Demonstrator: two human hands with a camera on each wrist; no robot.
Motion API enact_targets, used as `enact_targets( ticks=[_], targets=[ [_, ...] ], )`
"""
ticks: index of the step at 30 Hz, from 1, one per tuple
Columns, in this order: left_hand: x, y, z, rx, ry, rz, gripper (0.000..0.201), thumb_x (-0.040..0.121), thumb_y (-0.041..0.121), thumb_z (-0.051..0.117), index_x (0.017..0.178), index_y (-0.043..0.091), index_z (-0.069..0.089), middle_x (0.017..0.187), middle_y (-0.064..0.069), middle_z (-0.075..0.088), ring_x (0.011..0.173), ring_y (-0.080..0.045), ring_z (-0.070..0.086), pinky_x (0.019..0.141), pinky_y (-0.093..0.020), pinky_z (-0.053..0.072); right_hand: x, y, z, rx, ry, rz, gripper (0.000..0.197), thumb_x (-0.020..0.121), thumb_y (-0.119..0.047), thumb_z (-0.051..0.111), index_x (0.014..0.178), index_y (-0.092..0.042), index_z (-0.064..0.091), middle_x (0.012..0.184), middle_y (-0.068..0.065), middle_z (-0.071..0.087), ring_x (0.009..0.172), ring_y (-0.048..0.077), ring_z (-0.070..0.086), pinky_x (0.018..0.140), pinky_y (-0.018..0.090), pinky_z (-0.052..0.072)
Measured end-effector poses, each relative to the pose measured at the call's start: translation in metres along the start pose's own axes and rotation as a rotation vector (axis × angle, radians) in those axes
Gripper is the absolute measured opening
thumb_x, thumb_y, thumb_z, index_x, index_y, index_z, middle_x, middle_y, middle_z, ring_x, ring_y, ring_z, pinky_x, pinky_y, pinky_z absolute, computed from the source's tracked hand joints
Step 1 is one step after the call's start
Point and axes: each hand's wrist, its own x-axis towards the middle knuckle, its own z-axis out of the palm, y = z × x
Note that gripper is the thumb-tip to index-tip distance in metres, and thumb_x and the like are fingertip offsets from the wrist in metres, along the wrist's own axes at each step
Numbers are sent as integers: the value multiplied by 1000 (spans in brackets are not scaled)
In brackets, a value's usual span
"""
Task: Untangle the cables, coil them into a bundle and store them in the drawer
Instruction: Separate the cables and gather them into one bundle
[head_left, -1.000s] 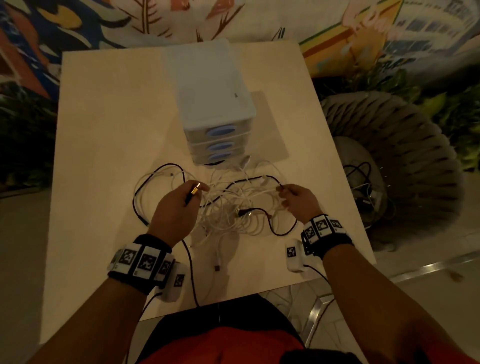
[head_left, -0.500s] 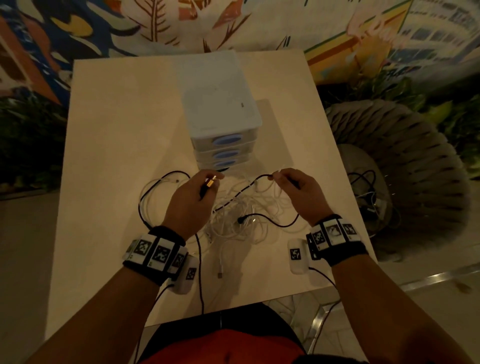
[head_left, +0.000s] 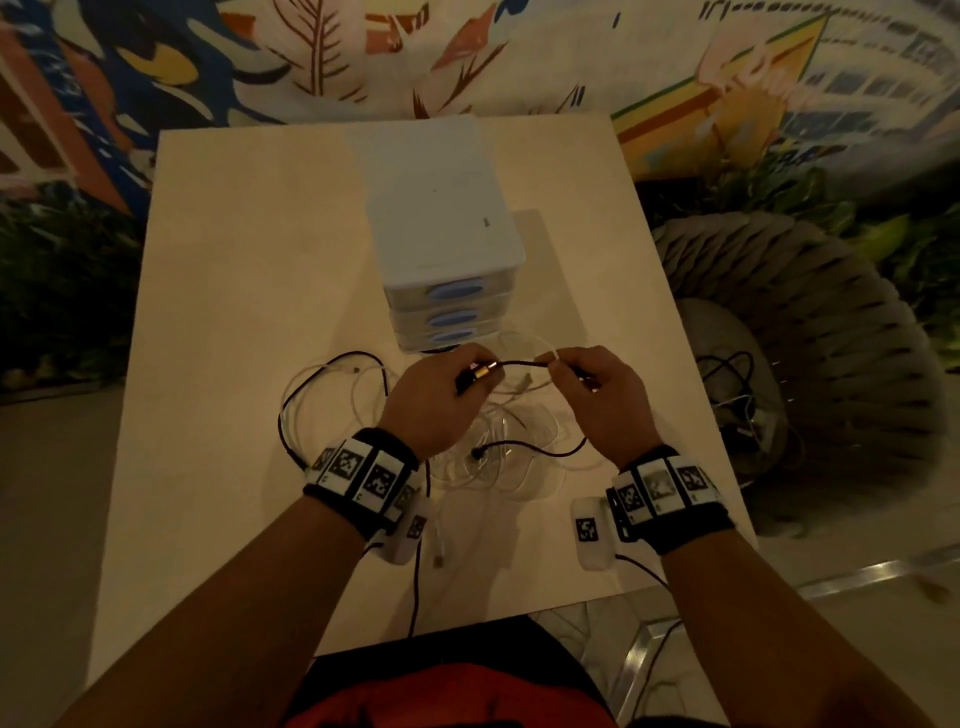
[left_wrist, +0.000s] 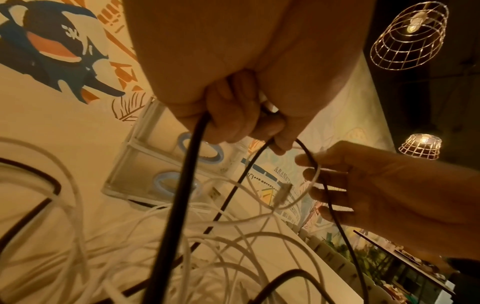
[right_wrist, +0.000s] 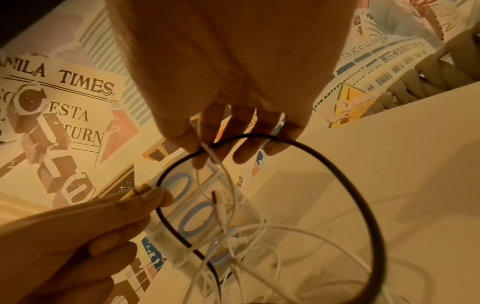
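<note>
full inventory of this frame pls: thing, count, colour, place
black cable: at least one, black with a gold plug end, stretched between both hands
white cables: several, count unclear, white, tangled on the table under the hands
drawer unit: one, white, three drawers with blue handles, table centre
table: one, pale
woven chair: one, grey, right of the table, more cables on its seat
left hand: grips the plug end
right hand: pinches black cable and a white one

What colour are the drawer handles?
Light blue ovals on the drawer handles, clearest in the head view.
</note>
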Motion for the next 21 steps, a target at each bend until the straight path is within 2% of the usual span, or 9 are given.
enact_targets(
  ticks=[3, 7, 10, 12, 14, 16, 18, 19, 21],
  targets=[
    [-2, -8, -3, -83, 76, -46, 13, 99, 42, 60, 102, 31, 66, 74, 17, 60, 69, 2, 56, 63, -22, 41, 3, 12, -4, -36, 82, 133, 14, 98, -29, 62, 92, -34, 74, 100, -8, 70, 91, 4, 64, 81, 22, 46],
    [-7, -12, -9, -183, 130, -105, 11, 99, 38, 60, 101, 30, 67, 79, 17, 59, 70, 1, 54, 64, -25, 42, 7, 41, -11, -241, -86, 384, 28, 98, -40, 59, 106, -17, 74, 111, 8, 72, 106, 25, 65, 84, 28, 42],
    [-10, -12, -12, -183, 128, -108, 10, 100, 38, 59, 101, 31, 67, 80, 17, 59, 70, 3, 53, 61, -19, 37, 1, 48, -13, -330, -138, 496, 37, 90, -38, 71, 118, -15, 64, 115, 7, 68, 109, 26, 63, 85, 29, 42],
    [-12, -12, -13, -185, 137, -95, 11, 100, 37, 59, 102, 31, 67, 82, 15, 60, 70, 2, 54, 59, -13, 35, -2, 45, -14, -371, -45, 410, 51, 78, -29, 80, 122, -21, 54, 114, 6, 62, 104, 26, 62, 82, 34, 47],
    [-13, -11, -13, -217, 151, -84, 10, 100, 36, 59, 102, 31, 68, 81, 15, 61, 68, 1, 55, 58, -11, 36, -1, 38, -11, -387, -2, 146, 61, 74, -16, 72, 130, -26, 51, 120, 5, 57, 106, 25, 59, 88, 40, 50],
    [-13, -8, -12, -256, 152, -70, 9, 100, 36, 59, 102, 32, 68, 80, 14, 62, 68, -3, 59, 59, -17, 43, 6, 22, -5, -304, -104, -76, 60, 79, -9, 62, 137, -26, 54, 125, 2, 60, 112, 19, 56, 98, 33, 44],
    [-13, -7, -11, -288, 151, -63, 11, 100, 38, 58, 104, 33, 67, 84, 10, 65, 72, -8, 63, 64, -33, 53, 13, 4, 4, -239, -296, -101, 43, 93, -10, 57, 134, -23, 60, 123, 0, 66, 112, 14, 58, 99, 22, 42],
    [-14, -7, -11, -298, 157, -62, 13, 99, 40, 57, 105, 33, 66, 85, 9, 66, 73, -10, 64, 67, -40, 56, 16, 1, 8, -253, -377, -95, 32, 99, -15, 57, 129, -23, 65, 119, 0, 68, 109, 13, 61, 98, 23, 45],
    [-14, -8, -12, -290, 172, -64, 12, 99, 39, 56, 106, 32, 64, 83, 9, 64, 71, -14, 63, 67, -45, 55, 22, -2, 11, -320, -455, -90, 22, 103, -28, 54, 114, -24, 73, 109, -1, 71, 99, 13, 65, 96, 35, 50]
  ],
)
